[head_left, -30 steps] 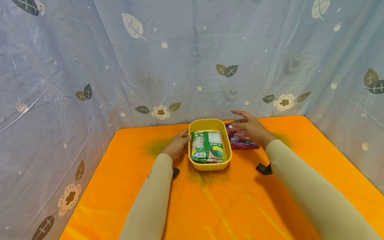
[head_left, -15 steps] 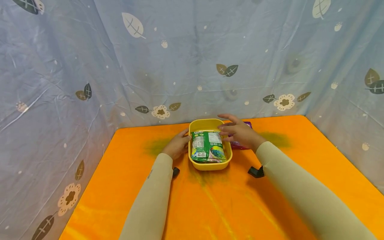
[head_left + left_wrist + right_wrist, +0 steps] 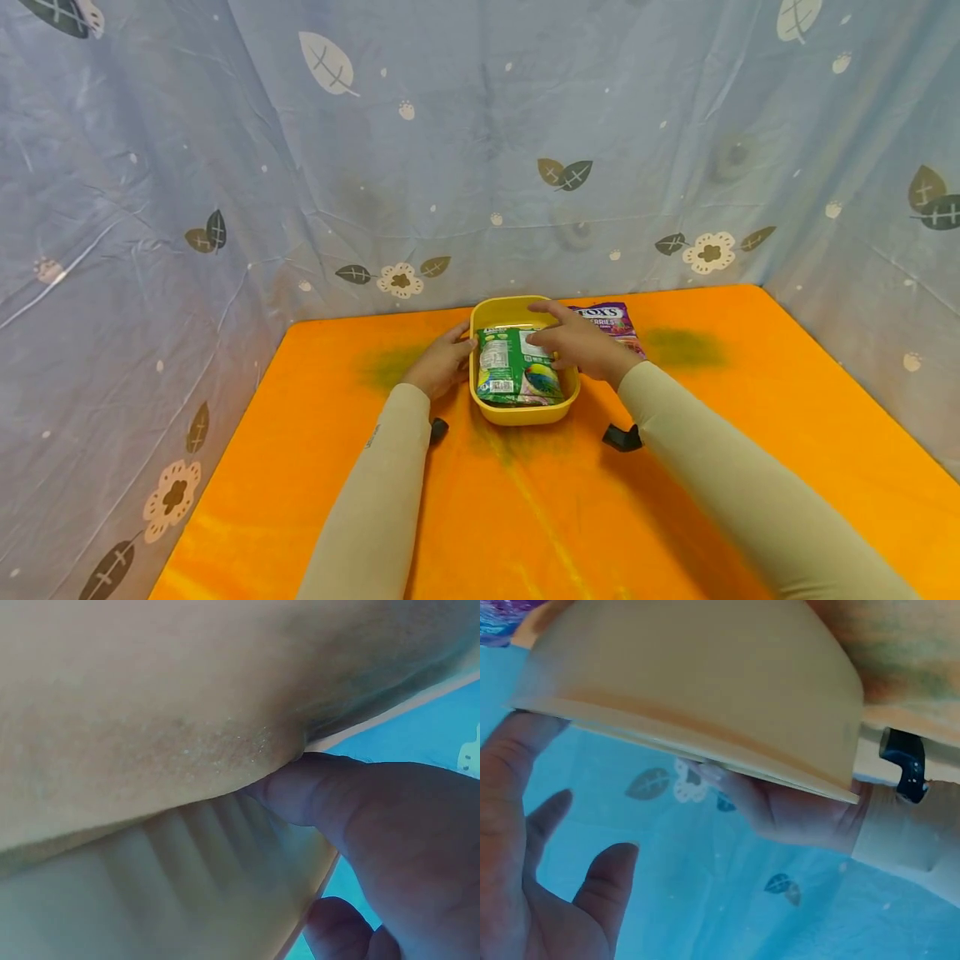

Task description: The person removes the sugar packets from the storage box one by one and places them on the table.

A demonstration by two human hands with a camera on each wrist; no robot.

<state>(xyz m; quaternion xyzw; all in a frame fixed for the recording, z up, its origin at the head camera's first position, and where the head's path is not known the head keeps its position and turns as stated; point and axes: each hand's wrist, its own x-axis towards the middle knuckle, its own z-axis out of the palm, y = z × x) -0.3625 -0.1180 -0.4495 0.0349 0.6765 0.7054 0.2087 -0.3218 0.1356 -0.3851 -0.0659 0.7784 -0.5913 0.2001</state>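
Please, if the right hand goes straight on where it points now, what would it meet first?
Probably the green printed packet in the yellow tub; the right hand points in over it, though its height above is unclear.

Blocked at the left side of the tub (image 3: 525,415) by the left hand (image 3: 442,365), over its right side by the right hand (image 3: 581,342), with the purple packet (image 3: 611,317) beyond. Closed off behind by the curtain (image 3: 480,125). Mostly filled by the green packet (image 3: 517,375). Passable in front, over table (image 3: 517,517) between the sleeves (image 3: 382,492).
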